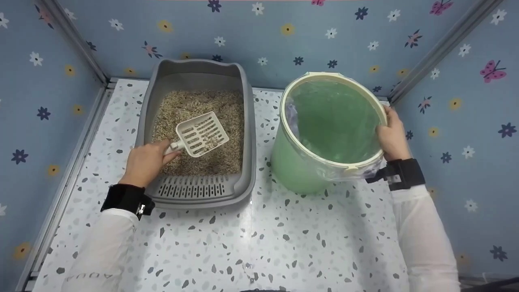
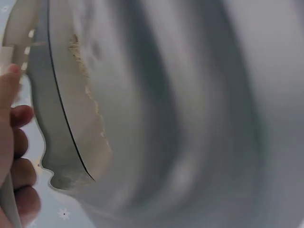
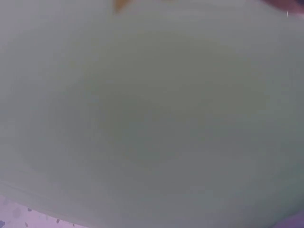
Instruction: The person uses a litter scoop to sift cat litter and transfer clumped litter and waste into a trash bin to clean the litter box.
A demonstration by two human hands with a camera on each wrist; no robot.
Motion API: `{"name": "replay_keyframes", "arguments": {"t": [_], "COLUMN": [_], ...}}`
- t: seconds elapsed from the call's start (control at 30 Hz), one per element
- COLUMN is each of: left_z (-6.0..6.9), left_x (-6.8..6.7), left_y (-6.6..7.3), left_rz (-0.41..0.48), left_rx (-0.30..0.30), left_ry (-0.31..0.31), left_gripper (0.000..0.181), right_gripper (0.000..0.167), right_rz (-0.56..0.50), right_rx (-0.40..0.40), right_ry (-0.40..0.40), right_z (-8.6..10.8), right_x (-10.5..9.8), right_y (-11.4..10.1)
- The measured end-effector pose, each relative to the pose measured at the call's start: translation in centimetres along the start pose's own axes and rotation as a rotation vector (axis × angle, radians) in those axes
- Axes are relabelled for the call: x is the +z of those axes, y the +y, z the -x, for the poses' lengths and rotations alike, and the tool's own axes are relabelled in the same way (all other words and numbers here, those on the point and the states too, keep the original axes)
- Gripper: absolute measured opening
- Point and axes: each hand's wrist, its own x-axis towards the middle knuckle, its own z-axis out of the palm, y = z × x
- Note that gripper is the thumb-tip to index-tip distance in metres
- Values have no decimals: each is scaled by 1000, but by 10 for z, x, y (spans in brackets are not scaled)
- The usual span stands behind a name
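My left hand (image 1: 146,161) grips the handle of a white slotted litter scoop (image 1: 202,134), held over a grey litter box (image 1: 248,121). Some clumped litter lies on the scoop's slots. Brown granular litter (image 1: 194,101) covers the floor of the box. In the left wrist view, curled fingers (image 2: 23,173) show at the left edge, beside the box's blurred wall (image 2: 142,118). On the right, my right hand (image 1: 393,136) holds the rim of a green trash bin (image 1: 300,174) lined with a clear plastic bag (image 1: 344,173). The bin's pale side (image 3: 156,118) fills the right wrist view.
A white speckled floor (image 1: 251,235) lies under the box and bin. Blue flowered panels (image 1: 267,44) stand behind and on both sides, with metal framing (image 1: 77,40) at the corners. The box and bin stand side by side with a narrow gap.
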Motion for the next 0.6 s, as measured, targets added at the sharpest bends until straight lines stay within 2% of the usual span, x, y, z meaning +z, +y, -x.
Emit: {"name": "replay_keyframes", "arguments": {"t": [0.13, 0.23, 0.3, 0.4, 0.6], "left_z": [-3, -5, -6, -6, -7], "left_x": [-8, -11, -12, -12, -12], "left_y": [4, 5, 5, 6, 5], "left_rz": [99, 235, 322, 411, 444], "left_rx": [-128, -213, -249, -276, -286], "left_ry": [-193, -331, -395, -447, -470], "left_gripper": [44, 43, 42, 46, 50], "right_gripper": [69, 69, 69, 68, 68], "right_rz": [-7, -8, -5, -3, 13], "right_rx": [2, 8, 12, 17, 6], "right_ry": [-2, -5, -4, 0, 0], "right_z": [0, 0, 0, 1, 0], "right_x": [0, 0, 0, 0, -1], "right_y": [0, 0, 0, 0, 1]}}
